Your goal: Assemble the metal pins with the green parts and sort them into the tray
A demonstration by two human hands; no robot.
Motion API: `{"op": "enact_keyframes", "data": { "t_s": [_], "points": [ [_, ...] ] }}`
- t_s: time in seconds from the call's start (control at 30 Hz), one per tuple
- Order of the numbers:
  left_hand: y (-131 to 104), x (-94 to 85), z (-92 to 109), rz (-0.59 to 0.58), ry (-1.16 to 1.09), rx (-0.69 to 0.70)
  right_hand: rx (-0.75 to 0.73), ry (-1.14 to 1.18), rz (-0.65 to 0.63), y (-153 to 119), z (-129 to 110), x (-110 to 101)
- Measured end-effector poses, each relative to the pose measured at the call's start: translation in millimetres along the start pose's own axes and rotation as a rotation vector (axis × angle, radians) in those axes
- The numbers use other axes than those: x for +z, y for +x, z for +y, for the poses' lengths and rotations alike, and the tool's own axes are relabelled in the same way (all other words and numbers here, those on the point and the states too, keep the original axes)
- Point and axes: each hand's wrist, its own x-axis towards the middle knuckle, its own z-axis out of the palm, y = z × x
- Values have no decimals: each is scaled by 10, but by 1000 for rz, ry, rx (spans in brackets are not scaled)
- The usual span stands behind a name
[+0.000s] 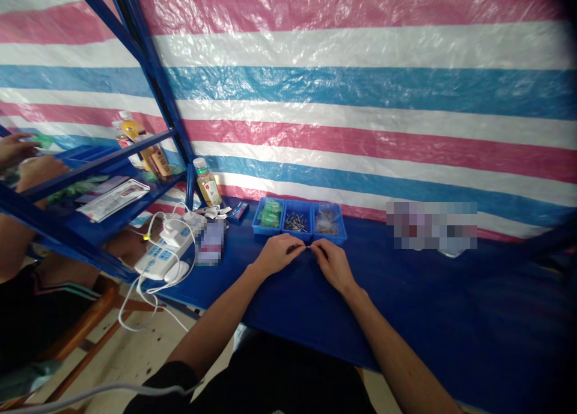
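Observation:
My left hand [279, 253] and my right hand [332, 262] meet just in front of the blue bins, fingertips pinched together. Between them is a small shiny metal piece [308, 247], too small to make out exactly. Behind the hands, the left blue bin [265, 229] holds green plastic packets [271, 213]. Several thin metal pins or screws [296, 222] lie in the middle compartment. Clear small parts or bags [327, 217], hard to tell apart, fill the right blue bin [336, 240].
Left of the bins stand a small blue box [238, 212], a drink bottle [207, 182], a blurred phone-like item [210, 243] and a white power strip [169, 252] with tangled cables. A blue metal frame [157, 83] separates a co-worker's hands [38, 167]. Pixelated items [430, 226] lie right.

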Motion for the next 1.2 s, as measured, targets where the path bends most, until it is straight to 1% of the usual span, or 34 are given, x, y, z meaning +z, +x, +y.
{"op": "enact_keyframes", "data": {
  "t_s": [0.13,0.33,0.6,0.77,0.97,1.03,1.17,1.2],
  "points": [
    [5,-3,-10,26,-18,-3,23,19,9,-4,46,19],
    [6,-3,0,26,-21,-4,-25,21,10,-3,56,29],
    [15,-45,0,33,-13,-19,16,-28,29,4,28,5],
    [21,-57,-24,65,-14,-19,53,-29,39,3,44,-3],
    [18,-54,-4,84,-34,-27,71,-25,35,9,34,-12],
    [25,-46,-3,117,-28,-83,77,-21,34,10,29,-13],
    [58,-19,-33,286,41,-374,82,-16,15,12,23,-4],
    [66,-13,-42,316,56,-427,82,-17,8,12,21,0]
  ]
}}
